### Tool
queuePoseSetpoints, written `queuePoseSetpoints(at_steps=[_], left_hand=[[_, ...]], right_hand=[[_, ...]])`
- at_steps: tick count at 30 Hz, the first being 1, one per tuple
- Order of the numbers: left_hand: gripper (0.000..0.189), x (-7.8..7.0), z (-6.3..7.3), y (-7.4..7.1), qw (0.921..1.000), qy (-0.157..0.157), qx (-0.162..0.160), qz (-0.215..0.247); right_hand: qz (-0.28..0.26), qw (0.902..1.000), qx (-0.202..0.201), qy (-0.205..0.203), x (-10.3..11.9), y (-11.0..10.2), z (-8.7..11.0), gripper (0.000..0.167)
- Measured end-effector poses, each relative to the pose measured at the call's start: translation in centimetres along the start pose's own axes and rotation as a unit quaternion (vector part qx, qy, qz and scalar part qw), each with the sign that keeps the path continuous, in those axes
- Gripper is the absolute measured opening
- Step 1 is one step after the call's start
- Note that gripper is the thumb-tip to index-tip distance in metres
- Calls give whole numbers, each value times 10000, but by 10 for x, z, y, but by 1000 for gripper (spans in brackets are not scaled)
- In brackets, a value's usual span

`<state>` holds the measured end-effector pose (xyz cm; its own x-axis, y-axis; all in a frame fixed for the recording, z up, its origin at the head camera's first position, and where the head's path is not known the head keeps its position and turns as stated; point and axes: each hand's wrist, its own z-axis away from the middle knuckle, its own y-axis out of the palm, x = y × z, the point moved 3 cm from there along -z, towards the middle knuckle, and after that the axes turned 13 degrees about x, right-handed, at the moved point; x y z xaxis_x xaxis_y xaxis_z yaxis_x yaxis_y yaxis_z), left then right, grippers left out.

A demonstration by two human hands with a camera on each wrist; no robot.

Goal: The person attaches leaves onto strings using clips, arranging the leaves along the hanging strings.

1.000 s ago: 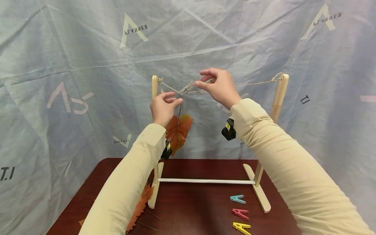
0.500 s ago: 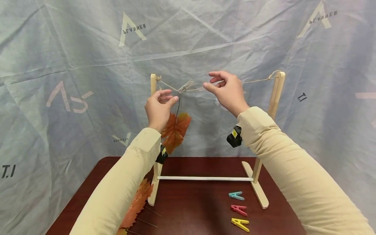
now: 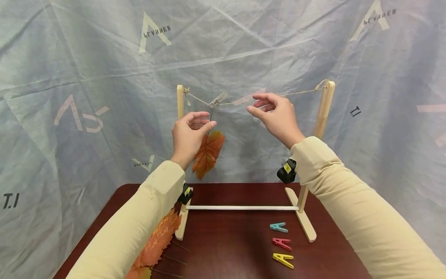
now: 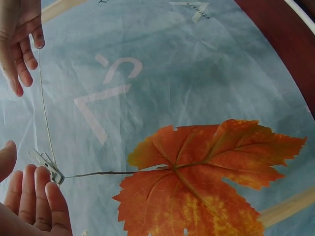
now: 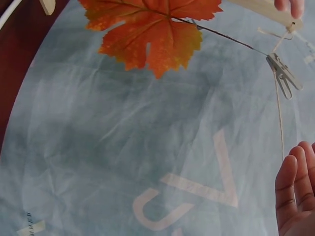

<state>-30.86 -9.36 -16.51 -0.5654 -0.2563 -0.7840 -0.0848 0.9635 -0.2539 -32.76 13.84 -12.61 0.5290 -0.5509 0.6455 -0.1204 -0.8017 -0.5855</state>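
Observation:
An orange artificial maple leaf (image 3: 208, 155) hangs by its dark stem from a string (image 3: 240, 102), held there by a whitish clothespin (image 3: 218, 99). In the left wrist view the clothespin (image 4: 50, 167) bites the string and the stem end. My left hand (image 3: 189, 135) is just below the clothespin, fingers loosely bent, holding nothing. To the right, my right hand (image 3: 277, 116) is near the string with thumb and fingers apart and nothing between them. The right wrist view shows the leaf (image 5: 152, 29) and clothespin (image 5: 283, 73) apart from both hands.
A wooden frame with two posts (image 3: 323, 112) carries the string; a white rod (image 3: 240, 208) joins its feet. On the dark red table (image 3: 223, 240) lie blue (image 3: 278, 227), red (image 3: 281, 243) and yellow (image 3: 283, 260) clothespins. More leaves (image 3: 158, 240) lie at the left, partly behind the left sleeve.
My right hand has left the clothespin and moved right and down. The left hand has dropped slightly away from it. The leaf stays hanging from the string.

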Motion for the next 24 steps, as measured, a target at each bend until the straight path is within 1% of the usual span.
queuePoseSetpoints(at_steps=[4, 7, 11, 17, 24], left_hand=[[28, 1, 5, -2, 10000, 56, 51, -30], [27, 5, 8, -5, 9999, 27, 102, -75], [28, 14, 14, -9, 9995, -118, 255, -160], [31, 28, 25, -13, 9981, -364, 496, -74], [33, 40, 37, -17, 9964, -534, 626, -216]], right_hand=[[0, 9999, 68, 80, -4, 0, 7, 42], [-13, 9998, 134, 132, -8, 1, 13, 43], [-33, 9995, 264, 180, -14, 4, 20, 43], [22, 9986, 501, 162, -23, 8, 34, 42], [-15, 9972, 716, 235, -34, 10, 53, 45]])
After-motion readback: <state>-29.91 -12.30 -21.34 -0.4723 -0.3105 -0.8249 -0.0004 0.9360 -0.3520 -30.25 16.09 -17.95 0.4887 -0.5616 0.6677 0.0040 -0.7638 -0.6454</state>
